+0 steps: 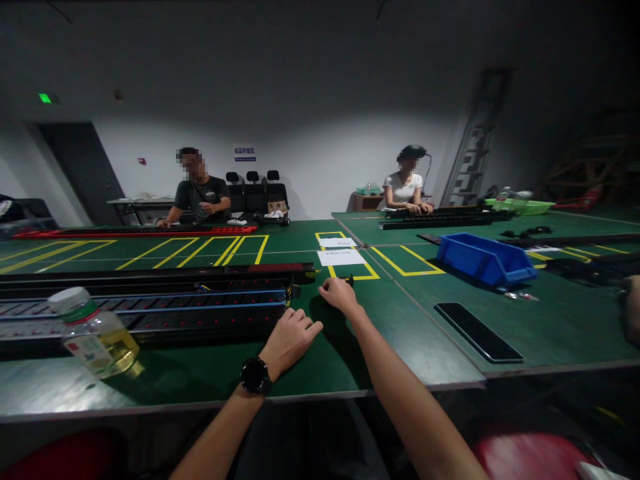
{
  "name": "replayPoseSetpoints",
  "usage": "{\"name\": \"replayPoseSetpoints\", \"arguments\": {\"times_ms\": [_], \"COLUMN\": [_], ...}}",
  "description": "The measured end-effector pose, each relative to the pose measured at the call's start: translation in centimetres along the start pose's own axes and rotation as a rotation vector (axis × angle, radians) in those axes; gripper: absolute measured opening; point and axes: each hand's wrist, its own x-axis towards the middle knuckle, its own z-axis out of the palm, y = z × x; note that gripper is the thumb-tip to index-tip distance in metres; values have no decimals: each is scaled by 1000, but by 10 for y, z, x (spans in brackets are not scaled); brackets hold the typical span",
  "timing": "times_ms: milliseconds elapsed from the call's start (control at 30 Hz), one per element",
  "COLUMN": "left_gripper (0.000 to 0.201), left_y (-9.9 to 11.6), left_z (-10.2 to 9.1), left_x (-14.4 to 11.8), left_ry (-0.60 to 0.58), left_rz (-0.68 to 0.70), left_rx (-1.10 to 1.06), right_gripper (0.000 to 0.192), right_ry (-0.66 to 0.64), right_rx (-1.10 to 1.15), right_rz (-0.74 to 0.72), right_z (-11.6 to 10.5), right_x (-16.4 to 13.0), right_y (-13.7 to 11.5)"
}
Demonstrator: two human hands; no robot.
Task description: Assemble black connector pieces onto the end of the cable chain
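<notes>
My left hand rests on the green table with its fingers loosely curled, just in front of the right end of a long black rail assembly; a black watch is on its wrist. My right hand reaches farther out, fingers pinched near a small dark part on the table by a yellow floor-style marking. Whether it grips that part is unclear. The rail assembly stretches left across the table and carries blue wires and red dots.
A plastic bottle of yellow liquid lies at the near left. A blue bin and a flat black strip sit to the right. White papers lie ahead. Two seated people work at the far tables.
</notes>
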Motion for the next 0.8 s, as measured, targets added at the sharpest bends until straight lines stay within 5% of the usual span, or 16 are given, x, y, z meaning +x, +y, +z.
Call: {"name": "replayPoseSetpoints", "arguments": {"times_ms": [367,467,600,700,800], "left_gripper": [13,14,16,24,42], "left_y": [-2,-5,6,30,61], "left_z": [-5,-16,-59,-112,-165], "left_x": [-1,1,8,3,-22], "left_ry": [-9,56,293,402,483], "left_rz": [-40,-137,-389,-338,-293], "left_rx": [-134,-325,-979,-1437,-1587], "right_gripper": [34,34,33,34,37], "right_ry": [28,61,66,54,11], "right_rx": [-110,-90,-80,-63,-31], "right_rz": [34,57,72,66,90], "right_z": [3,2,2,1,0], "right_x": [-4,-3,-3,-6,-8], "right_y": [-7,-6,-6,-5,-4]}}
